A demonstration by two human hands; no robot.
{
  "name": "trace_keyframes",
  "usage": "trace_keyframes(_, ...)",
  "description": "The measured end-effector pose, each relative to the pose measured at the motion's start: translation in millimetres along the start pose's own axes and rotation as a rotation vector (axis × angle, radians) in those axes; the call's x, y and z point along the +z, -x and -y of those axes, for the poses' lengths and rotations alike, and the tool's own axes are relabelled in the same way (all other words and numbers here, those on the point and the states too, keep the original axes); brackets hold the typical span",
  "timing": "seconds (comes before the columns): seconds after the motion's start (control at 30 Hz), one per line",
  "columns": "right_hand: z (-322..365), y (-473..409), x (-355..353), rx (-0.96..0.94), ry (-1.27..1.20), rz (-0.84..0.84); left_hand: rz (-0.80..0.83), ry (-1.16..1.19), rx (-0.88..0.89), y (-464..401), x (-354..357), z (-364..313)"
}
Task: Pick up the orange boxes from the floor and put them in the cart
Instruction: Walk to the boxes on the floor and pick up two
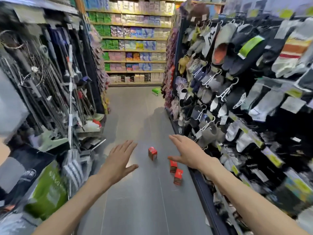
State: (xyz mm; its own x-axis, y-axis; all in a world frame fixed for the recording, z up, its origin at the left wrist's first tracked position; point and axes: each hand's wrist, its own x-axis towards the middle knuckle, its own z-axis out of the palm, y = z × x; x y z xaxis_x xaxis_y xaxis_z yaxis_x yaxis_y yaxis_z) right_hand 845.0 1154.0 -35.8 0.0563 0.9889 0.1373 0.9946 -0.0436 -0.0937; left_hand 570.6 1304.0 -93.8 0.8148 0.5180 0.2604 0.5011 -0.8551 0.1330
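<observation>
left hand [118, 160] | right hand [188, 153] | bare forearms (no sleeves)

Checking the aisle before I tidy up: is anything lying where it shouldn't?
Yes. Three orange boxes sit on the aisle floor: one between the open hands, two near the right rack. A green package also lies farther down.

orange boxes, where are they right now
In the head view, three orange boxes stand on the grey floor ahead, right of centre beside the sock rack; neither hand holds one.
</observation>
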Motion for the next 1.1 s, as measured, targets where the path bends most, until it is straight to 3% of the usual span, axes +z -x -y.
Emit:
trace_keyframes(0.37,-120.5,-246.6,59.2,0.073,0.005,-0.035,0.019,0.027,0.12,-242.5,84.2,169.5)
trace_keyframes(0.6,-210.5,-355.4,108.4,0.193,-0.029,-0.041,0.146,0.066,0.222,-404.6,147.6,236.5)
trace_keyframes(0.9,-339.9,-421.6,228.4,0.455,-0.154,0.052,0.389,0.135,0.394,-565.5,310.1,290.8)
trace_keyframes(1.1,-412.5,-477.8,352.9,0.616,-0.313,0.115,0.513,0.215,0.338,-634.2,444.7,338.4)
